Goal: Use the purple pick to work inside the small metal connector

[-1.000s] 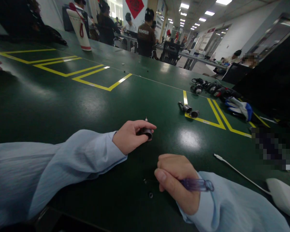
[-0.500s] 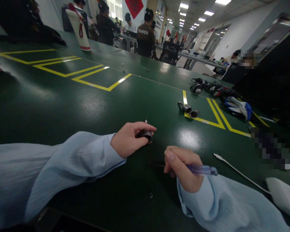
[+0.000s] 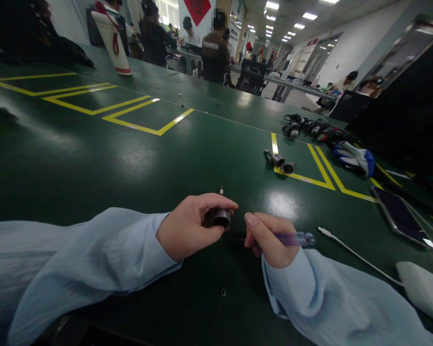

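Right hand (image 3: 272,236) pinches a purple-handled screwdriver (image 3: 296,239) crosswise, just right of the stemmed metal cup (image 3: 220,213) the left hand (image 3: 197,225) grips, its stem (image 3: 221,191) pointing away.

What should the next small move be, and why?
Probably raise the translucent purple-handled tool slightly toward the dark metal cylindrical part: the left hand holds that part, open end toward the camera, and the right hand holds the tool slightly lower, pointing left.

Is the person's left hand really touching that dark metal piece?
Touching. The head view shows it: the left hand is closed around the dark metal piece, its fingers curled over it with no gap.
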Motion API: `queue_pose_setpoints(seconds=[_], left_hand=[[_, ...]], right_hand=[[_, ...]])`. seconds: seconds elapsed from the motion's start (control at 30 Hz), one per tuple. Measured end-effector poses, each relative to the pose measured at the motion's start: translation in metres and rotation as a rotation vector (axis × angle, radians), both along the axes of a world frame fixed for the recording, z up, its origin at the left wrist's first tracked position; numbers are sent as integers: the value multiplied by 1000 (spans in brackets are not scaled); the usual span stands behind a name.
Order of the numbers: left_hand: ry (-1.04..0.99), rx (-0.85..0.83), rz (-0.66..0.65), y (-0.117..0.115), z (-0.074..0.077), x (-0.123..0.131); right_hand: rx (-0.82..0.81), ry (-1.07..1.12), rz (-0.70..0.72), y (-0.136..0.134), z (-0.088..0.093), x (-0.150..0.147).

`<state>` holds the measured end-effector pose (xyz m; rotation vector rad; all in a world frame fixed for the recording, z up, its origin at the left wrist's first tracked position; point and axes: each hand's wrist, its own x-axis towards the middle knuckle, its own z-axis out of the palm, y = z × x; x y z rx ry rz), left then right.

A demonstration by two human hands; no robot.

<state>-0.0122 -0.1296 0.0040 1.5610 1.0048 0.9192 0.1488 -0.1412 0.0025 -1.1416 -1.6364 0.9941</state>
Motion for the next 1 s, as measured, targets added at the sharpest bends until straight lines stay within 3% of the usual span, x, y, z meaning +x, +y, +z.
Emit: queue_pose_setpoints(seconds=[0.57,0.83,1.0], left_hand=[[77,168,-48,-2,-8,2],[-66,-2,-64,0,-3,0],[-150,-138,-34,0,2,1]], right_hand=[[-80,194,-47,6,3,-5],[-73,112,34,0,2,-5],[-72,32,14,-3,5,-4]])
